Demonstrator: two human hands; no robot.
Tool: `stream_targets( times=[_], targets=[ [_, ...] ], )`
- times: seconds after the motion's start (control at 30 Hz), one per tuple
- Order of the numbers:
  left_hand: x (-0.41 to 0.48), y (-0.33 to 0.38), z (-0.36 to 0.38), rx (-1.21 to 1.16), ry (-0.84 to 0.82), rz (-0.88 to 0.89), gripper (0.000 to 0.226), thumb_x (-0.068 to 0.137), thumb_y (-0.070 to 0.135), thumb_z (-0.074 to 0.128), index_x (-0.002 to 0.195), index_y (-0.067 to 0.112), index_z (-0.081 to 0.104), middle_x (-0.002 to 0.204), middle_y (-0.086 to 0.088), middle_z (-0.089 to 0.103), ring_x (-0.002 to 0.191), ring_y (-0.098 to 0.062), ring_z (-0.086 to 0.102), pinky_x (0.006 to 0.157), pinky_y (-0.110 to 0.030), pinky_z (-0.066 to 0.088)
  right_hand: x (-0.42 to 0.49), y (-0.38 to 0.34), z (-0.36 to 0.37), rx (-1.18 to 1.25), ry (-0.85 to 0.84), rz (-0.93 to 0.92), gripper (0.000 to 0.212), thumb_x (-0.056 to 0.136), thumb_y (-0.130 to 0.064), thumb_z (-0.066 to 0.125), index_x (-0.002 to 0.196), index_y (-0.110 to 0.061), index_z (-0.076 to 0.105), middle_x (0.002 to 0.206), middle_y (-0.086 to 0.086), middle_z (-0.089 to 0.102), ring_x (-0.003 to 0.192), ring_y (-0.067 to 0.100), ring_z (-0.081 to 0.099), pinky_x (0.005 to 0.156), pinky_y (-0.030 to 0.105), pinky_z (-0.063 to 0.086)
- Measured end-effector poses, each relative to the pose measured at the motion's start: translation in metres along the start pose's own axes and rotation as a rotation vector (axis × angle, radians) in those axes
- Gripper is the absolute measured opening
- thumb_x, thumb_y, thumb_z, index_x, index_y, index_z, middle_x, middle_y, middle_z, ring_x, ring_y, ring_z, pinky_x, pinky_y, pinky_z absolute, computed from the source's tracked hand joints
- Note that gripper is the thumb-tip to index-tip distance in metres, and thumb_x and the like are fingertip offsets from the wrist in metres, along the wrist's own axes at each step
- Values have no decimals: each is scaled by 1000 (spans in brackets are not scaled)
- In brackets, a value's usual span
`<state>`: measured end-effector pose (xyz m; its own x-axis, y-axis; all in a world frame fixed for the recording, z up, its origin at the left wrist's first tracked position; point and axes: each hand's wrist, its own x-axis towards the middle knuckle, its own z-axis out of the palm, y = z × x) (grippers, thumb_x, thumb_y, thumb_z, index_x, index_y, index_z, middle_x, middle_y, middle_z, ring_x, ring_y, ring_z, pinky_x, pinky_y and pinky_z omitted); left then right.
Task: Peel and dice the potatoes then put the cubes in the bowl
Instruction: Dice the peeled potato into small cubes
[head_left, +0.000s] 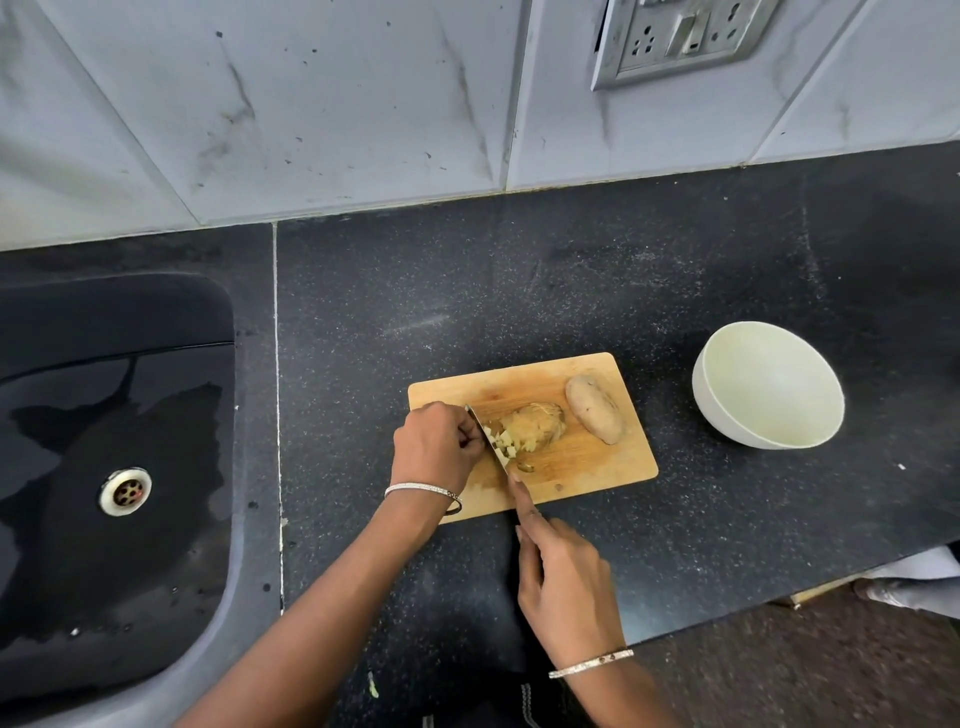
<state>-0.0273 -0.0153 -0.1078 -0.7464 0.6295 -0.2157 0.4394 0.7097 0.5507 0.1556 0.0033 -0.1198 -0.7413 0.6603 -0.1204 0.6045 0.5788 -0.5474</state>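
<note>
While the right hand (566, 582) is holding the knife (488, 440), its grip is wrapping tight around the handle, and one finger is lying straight along the top of the blade. The blade is lying slanted across the near left part of the wooden cutting board (613, 467). The left hand (436, 447) is sitting at the far end of the blade with its fingers curled down. I cannot tell if its grip is pinching something or only pressing.

Just right of the blade, small potato cubes (506, 444) are lying in a little pile, touching the half-cut potato (537, 421). A whole potato (595, 410) with its skin on is lying beside that, near the board's right edge.

The board is sitting on the dark table (519, 291), and some table is showing between its near edge and the table's front edge. The white bowl (722, 410) is standing to the right of the board, apart from it, with table showing between them. A black sink (119, 441) is sitting well off to the left. Behind the board, a wide strip of table is running back to the tiled wall (311, 104).
</note>
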Motion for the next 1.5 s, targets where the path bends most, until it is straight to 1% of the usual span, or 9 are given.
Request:
stream_targets(
  times=[0.17,0.27,0.4,0.53,0.63,0.77,1.03,1.37,1.5],
  targets=[
    [-1,-1,1,-20,31,-6,6,80,15,66,77,18,70,73,5,67,74,-17,61,67,-27,46,3,4,3,106,7,13,74,94,-12,55,147,-53,26,75,-14,55,68,6,59,62,25,51],
    [0,-2,0,-63,42,-26,5,79,15,68,77,19,69,73,7,67,75,-16,62,70,-29,51,-2,5,-4,219,3,29,66,95,-10,55,144,-49,36,64,-18,57,54,2,49,53,7,33],
    [-2,-7,-4,-198,9,-53,22,72,11,80,77,24,63,70,11,66,71,-8,64,73,-30,55,-12,14,-12,327,3,50,60,97,-19,57,134,-64,40,113,-20,68,46,5,44,46,22,37],
    [-3,-10,-7,-359,-79,-30,29,72,2,81,84,21,63,72,8,70,68,-3,67,73,-34,59,-7,18,-15,315,37,4,61,97,-19,58,136,-62,40,123,-19,65,43,7,39,42,24,33],
    [-5,-10,-10,-327,-64,27,32,76,0,76,88,26,61,76,11,69,72,-1,67,77,-34,57,2,16,-19,208,75,-54,63,95,-14,60,142,-50,41,111,-3,72,48,2,49,45,14,35],
    [-5,-9,-15,-193,26,261,39,76,0,74,96,31,63,86,15,62,76,1,64,76,-31,55,5,13,-28,-15,65,-66,65,95,-24,59,146,-54,31,78,-6,63,60,13,59,49,35,47],
    [1,-9,-7,59,-44,645,22,80,22,75,99,34,74,98,7,50,86,-13,47,74,-23,39,9,7,-49,-287,104,-61,50,88,-33,68,134,-44,53,79,-8,61,49,21,61,36,34,45],
    [14,-21,-7,42,2,531,17,88,19,67,100,28,75,96,9,65,91,-14,59,69,-25,42,-16,18,-85,-221,-21,17,53,89,-36,63,134,-57,43,70,-16,44,53,12,57,44,27,42],
    [15,-24,-6,-39,-5,470,12,86,23,71,96,28,75,89,13,67,84,-9,61,69,-27,49,-22,32,-100,-63,3,85,58,86,-30,69,126,-65,47,83,-17,66,62,8,61,55,30,51]
  ],
)
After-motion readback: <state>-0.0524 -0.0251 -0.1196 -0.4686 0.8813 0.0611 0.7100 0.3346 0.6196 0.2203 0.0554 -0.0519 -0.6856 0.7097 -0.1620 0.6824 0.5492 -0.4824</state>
